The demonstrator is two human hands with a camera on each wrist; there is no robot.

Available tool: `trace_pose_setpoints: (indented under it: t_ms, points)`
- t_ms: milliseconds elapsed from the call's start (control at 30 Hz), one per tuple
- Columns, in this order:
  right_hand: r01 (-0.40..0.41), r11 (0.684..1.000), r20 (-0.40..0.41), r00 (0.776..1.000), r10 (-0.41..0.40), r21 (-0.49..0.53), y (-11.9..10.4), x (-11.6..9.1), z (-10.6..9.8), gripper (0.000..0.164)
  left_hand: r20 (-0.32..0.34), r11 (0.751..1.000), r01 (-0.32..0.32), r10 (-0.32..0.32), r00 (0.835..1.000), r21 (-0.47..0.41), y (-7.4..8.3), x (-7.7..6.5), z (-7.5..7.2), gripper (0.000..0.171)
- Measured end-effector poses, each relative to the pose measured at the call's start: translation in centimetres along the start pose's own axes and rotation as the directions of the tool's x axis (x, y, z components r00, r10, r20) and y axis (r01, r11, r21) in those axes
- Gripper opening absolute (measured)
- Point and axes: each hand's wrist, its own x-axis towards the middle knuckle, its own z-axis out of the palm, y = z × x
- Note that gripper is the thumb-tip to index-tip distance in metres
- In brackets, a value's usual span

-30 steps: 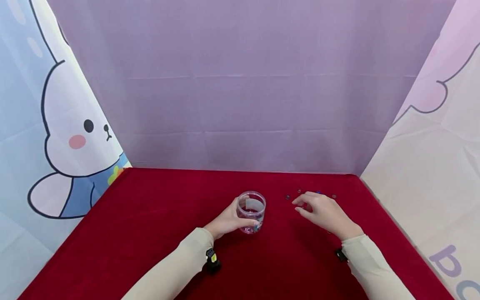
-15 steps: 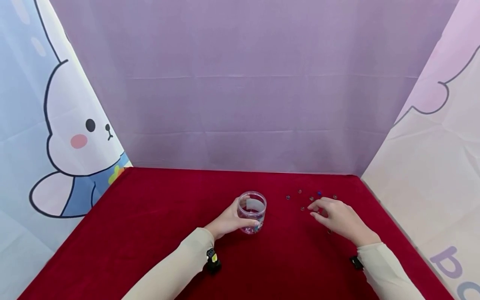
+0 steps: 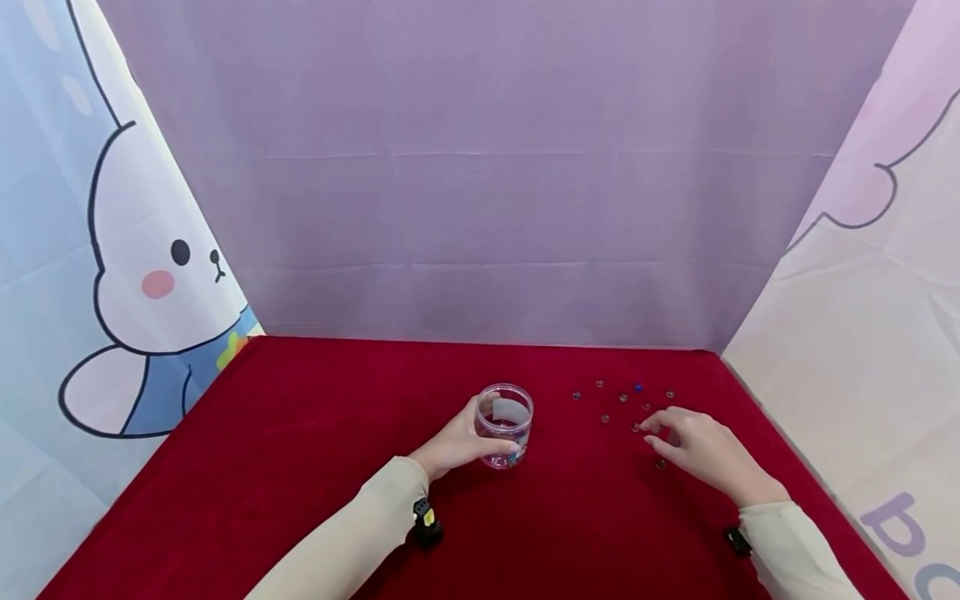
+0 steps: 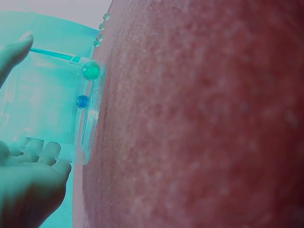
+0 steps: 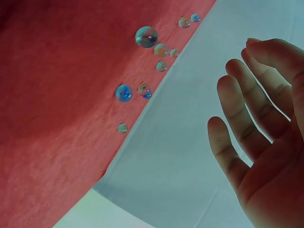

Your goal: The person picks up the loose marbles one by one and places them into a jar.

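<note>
At far left, a rabbit-printed backdrop [image 3: 157, 250] borders the red cloth [image 3: 337, 392]. Next, the left hand [image 3: 453, 440] grips the clear jar [image 3: 507, 429] round its side, thumb across the near wall; the jar seems to stand upright on the cloth, mouth uncovered. In the left wrist view, a green marble [image 4: 91, 71] and a blue marble [image 4: 82, 101] appear to lie at its base. A firm, still hold, fingers below the rim, should guard against tipping. Right of the jar, loose marbles [image 3: 605, 418] lie scattered. Farthest right, the right hand [image 3: 697, 446] hovers with fingers loosely bent, thumb and forefinger apart, nothing visible between them. Its fingertips are beside the nearest marble [image 3: 635, 427]; contact cannot be told. To pick it up well, thumb and forefinger should probably meet lightly at its widest part, because pressing from above could send it rolling into its neighbours.
</note>
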Motion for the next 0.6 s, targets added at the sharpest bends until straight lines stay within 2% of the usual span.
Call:
trace_pose_setpoints:
  t_ms: [300, 600]
  points:
    - [-0.036, 0.999, 0.032, 0.999, 0.036, 0.009, 0.8, -1.4, 0.2, 0.017, -0.008, 1.000, 0.013, -0.013, 1.000, 0.014, -0.1, 0.0, 0.0, 0.095]
    - [-0.083, 0.996, 0.107, 0.991, 0.080, 0.028, 1.6, -2.2, 0.6, 0.017, -0.014, 1.000, 0.010, -0.010, 1.000, 0.018, -0.1, 0.1, 0.1, 0.096]
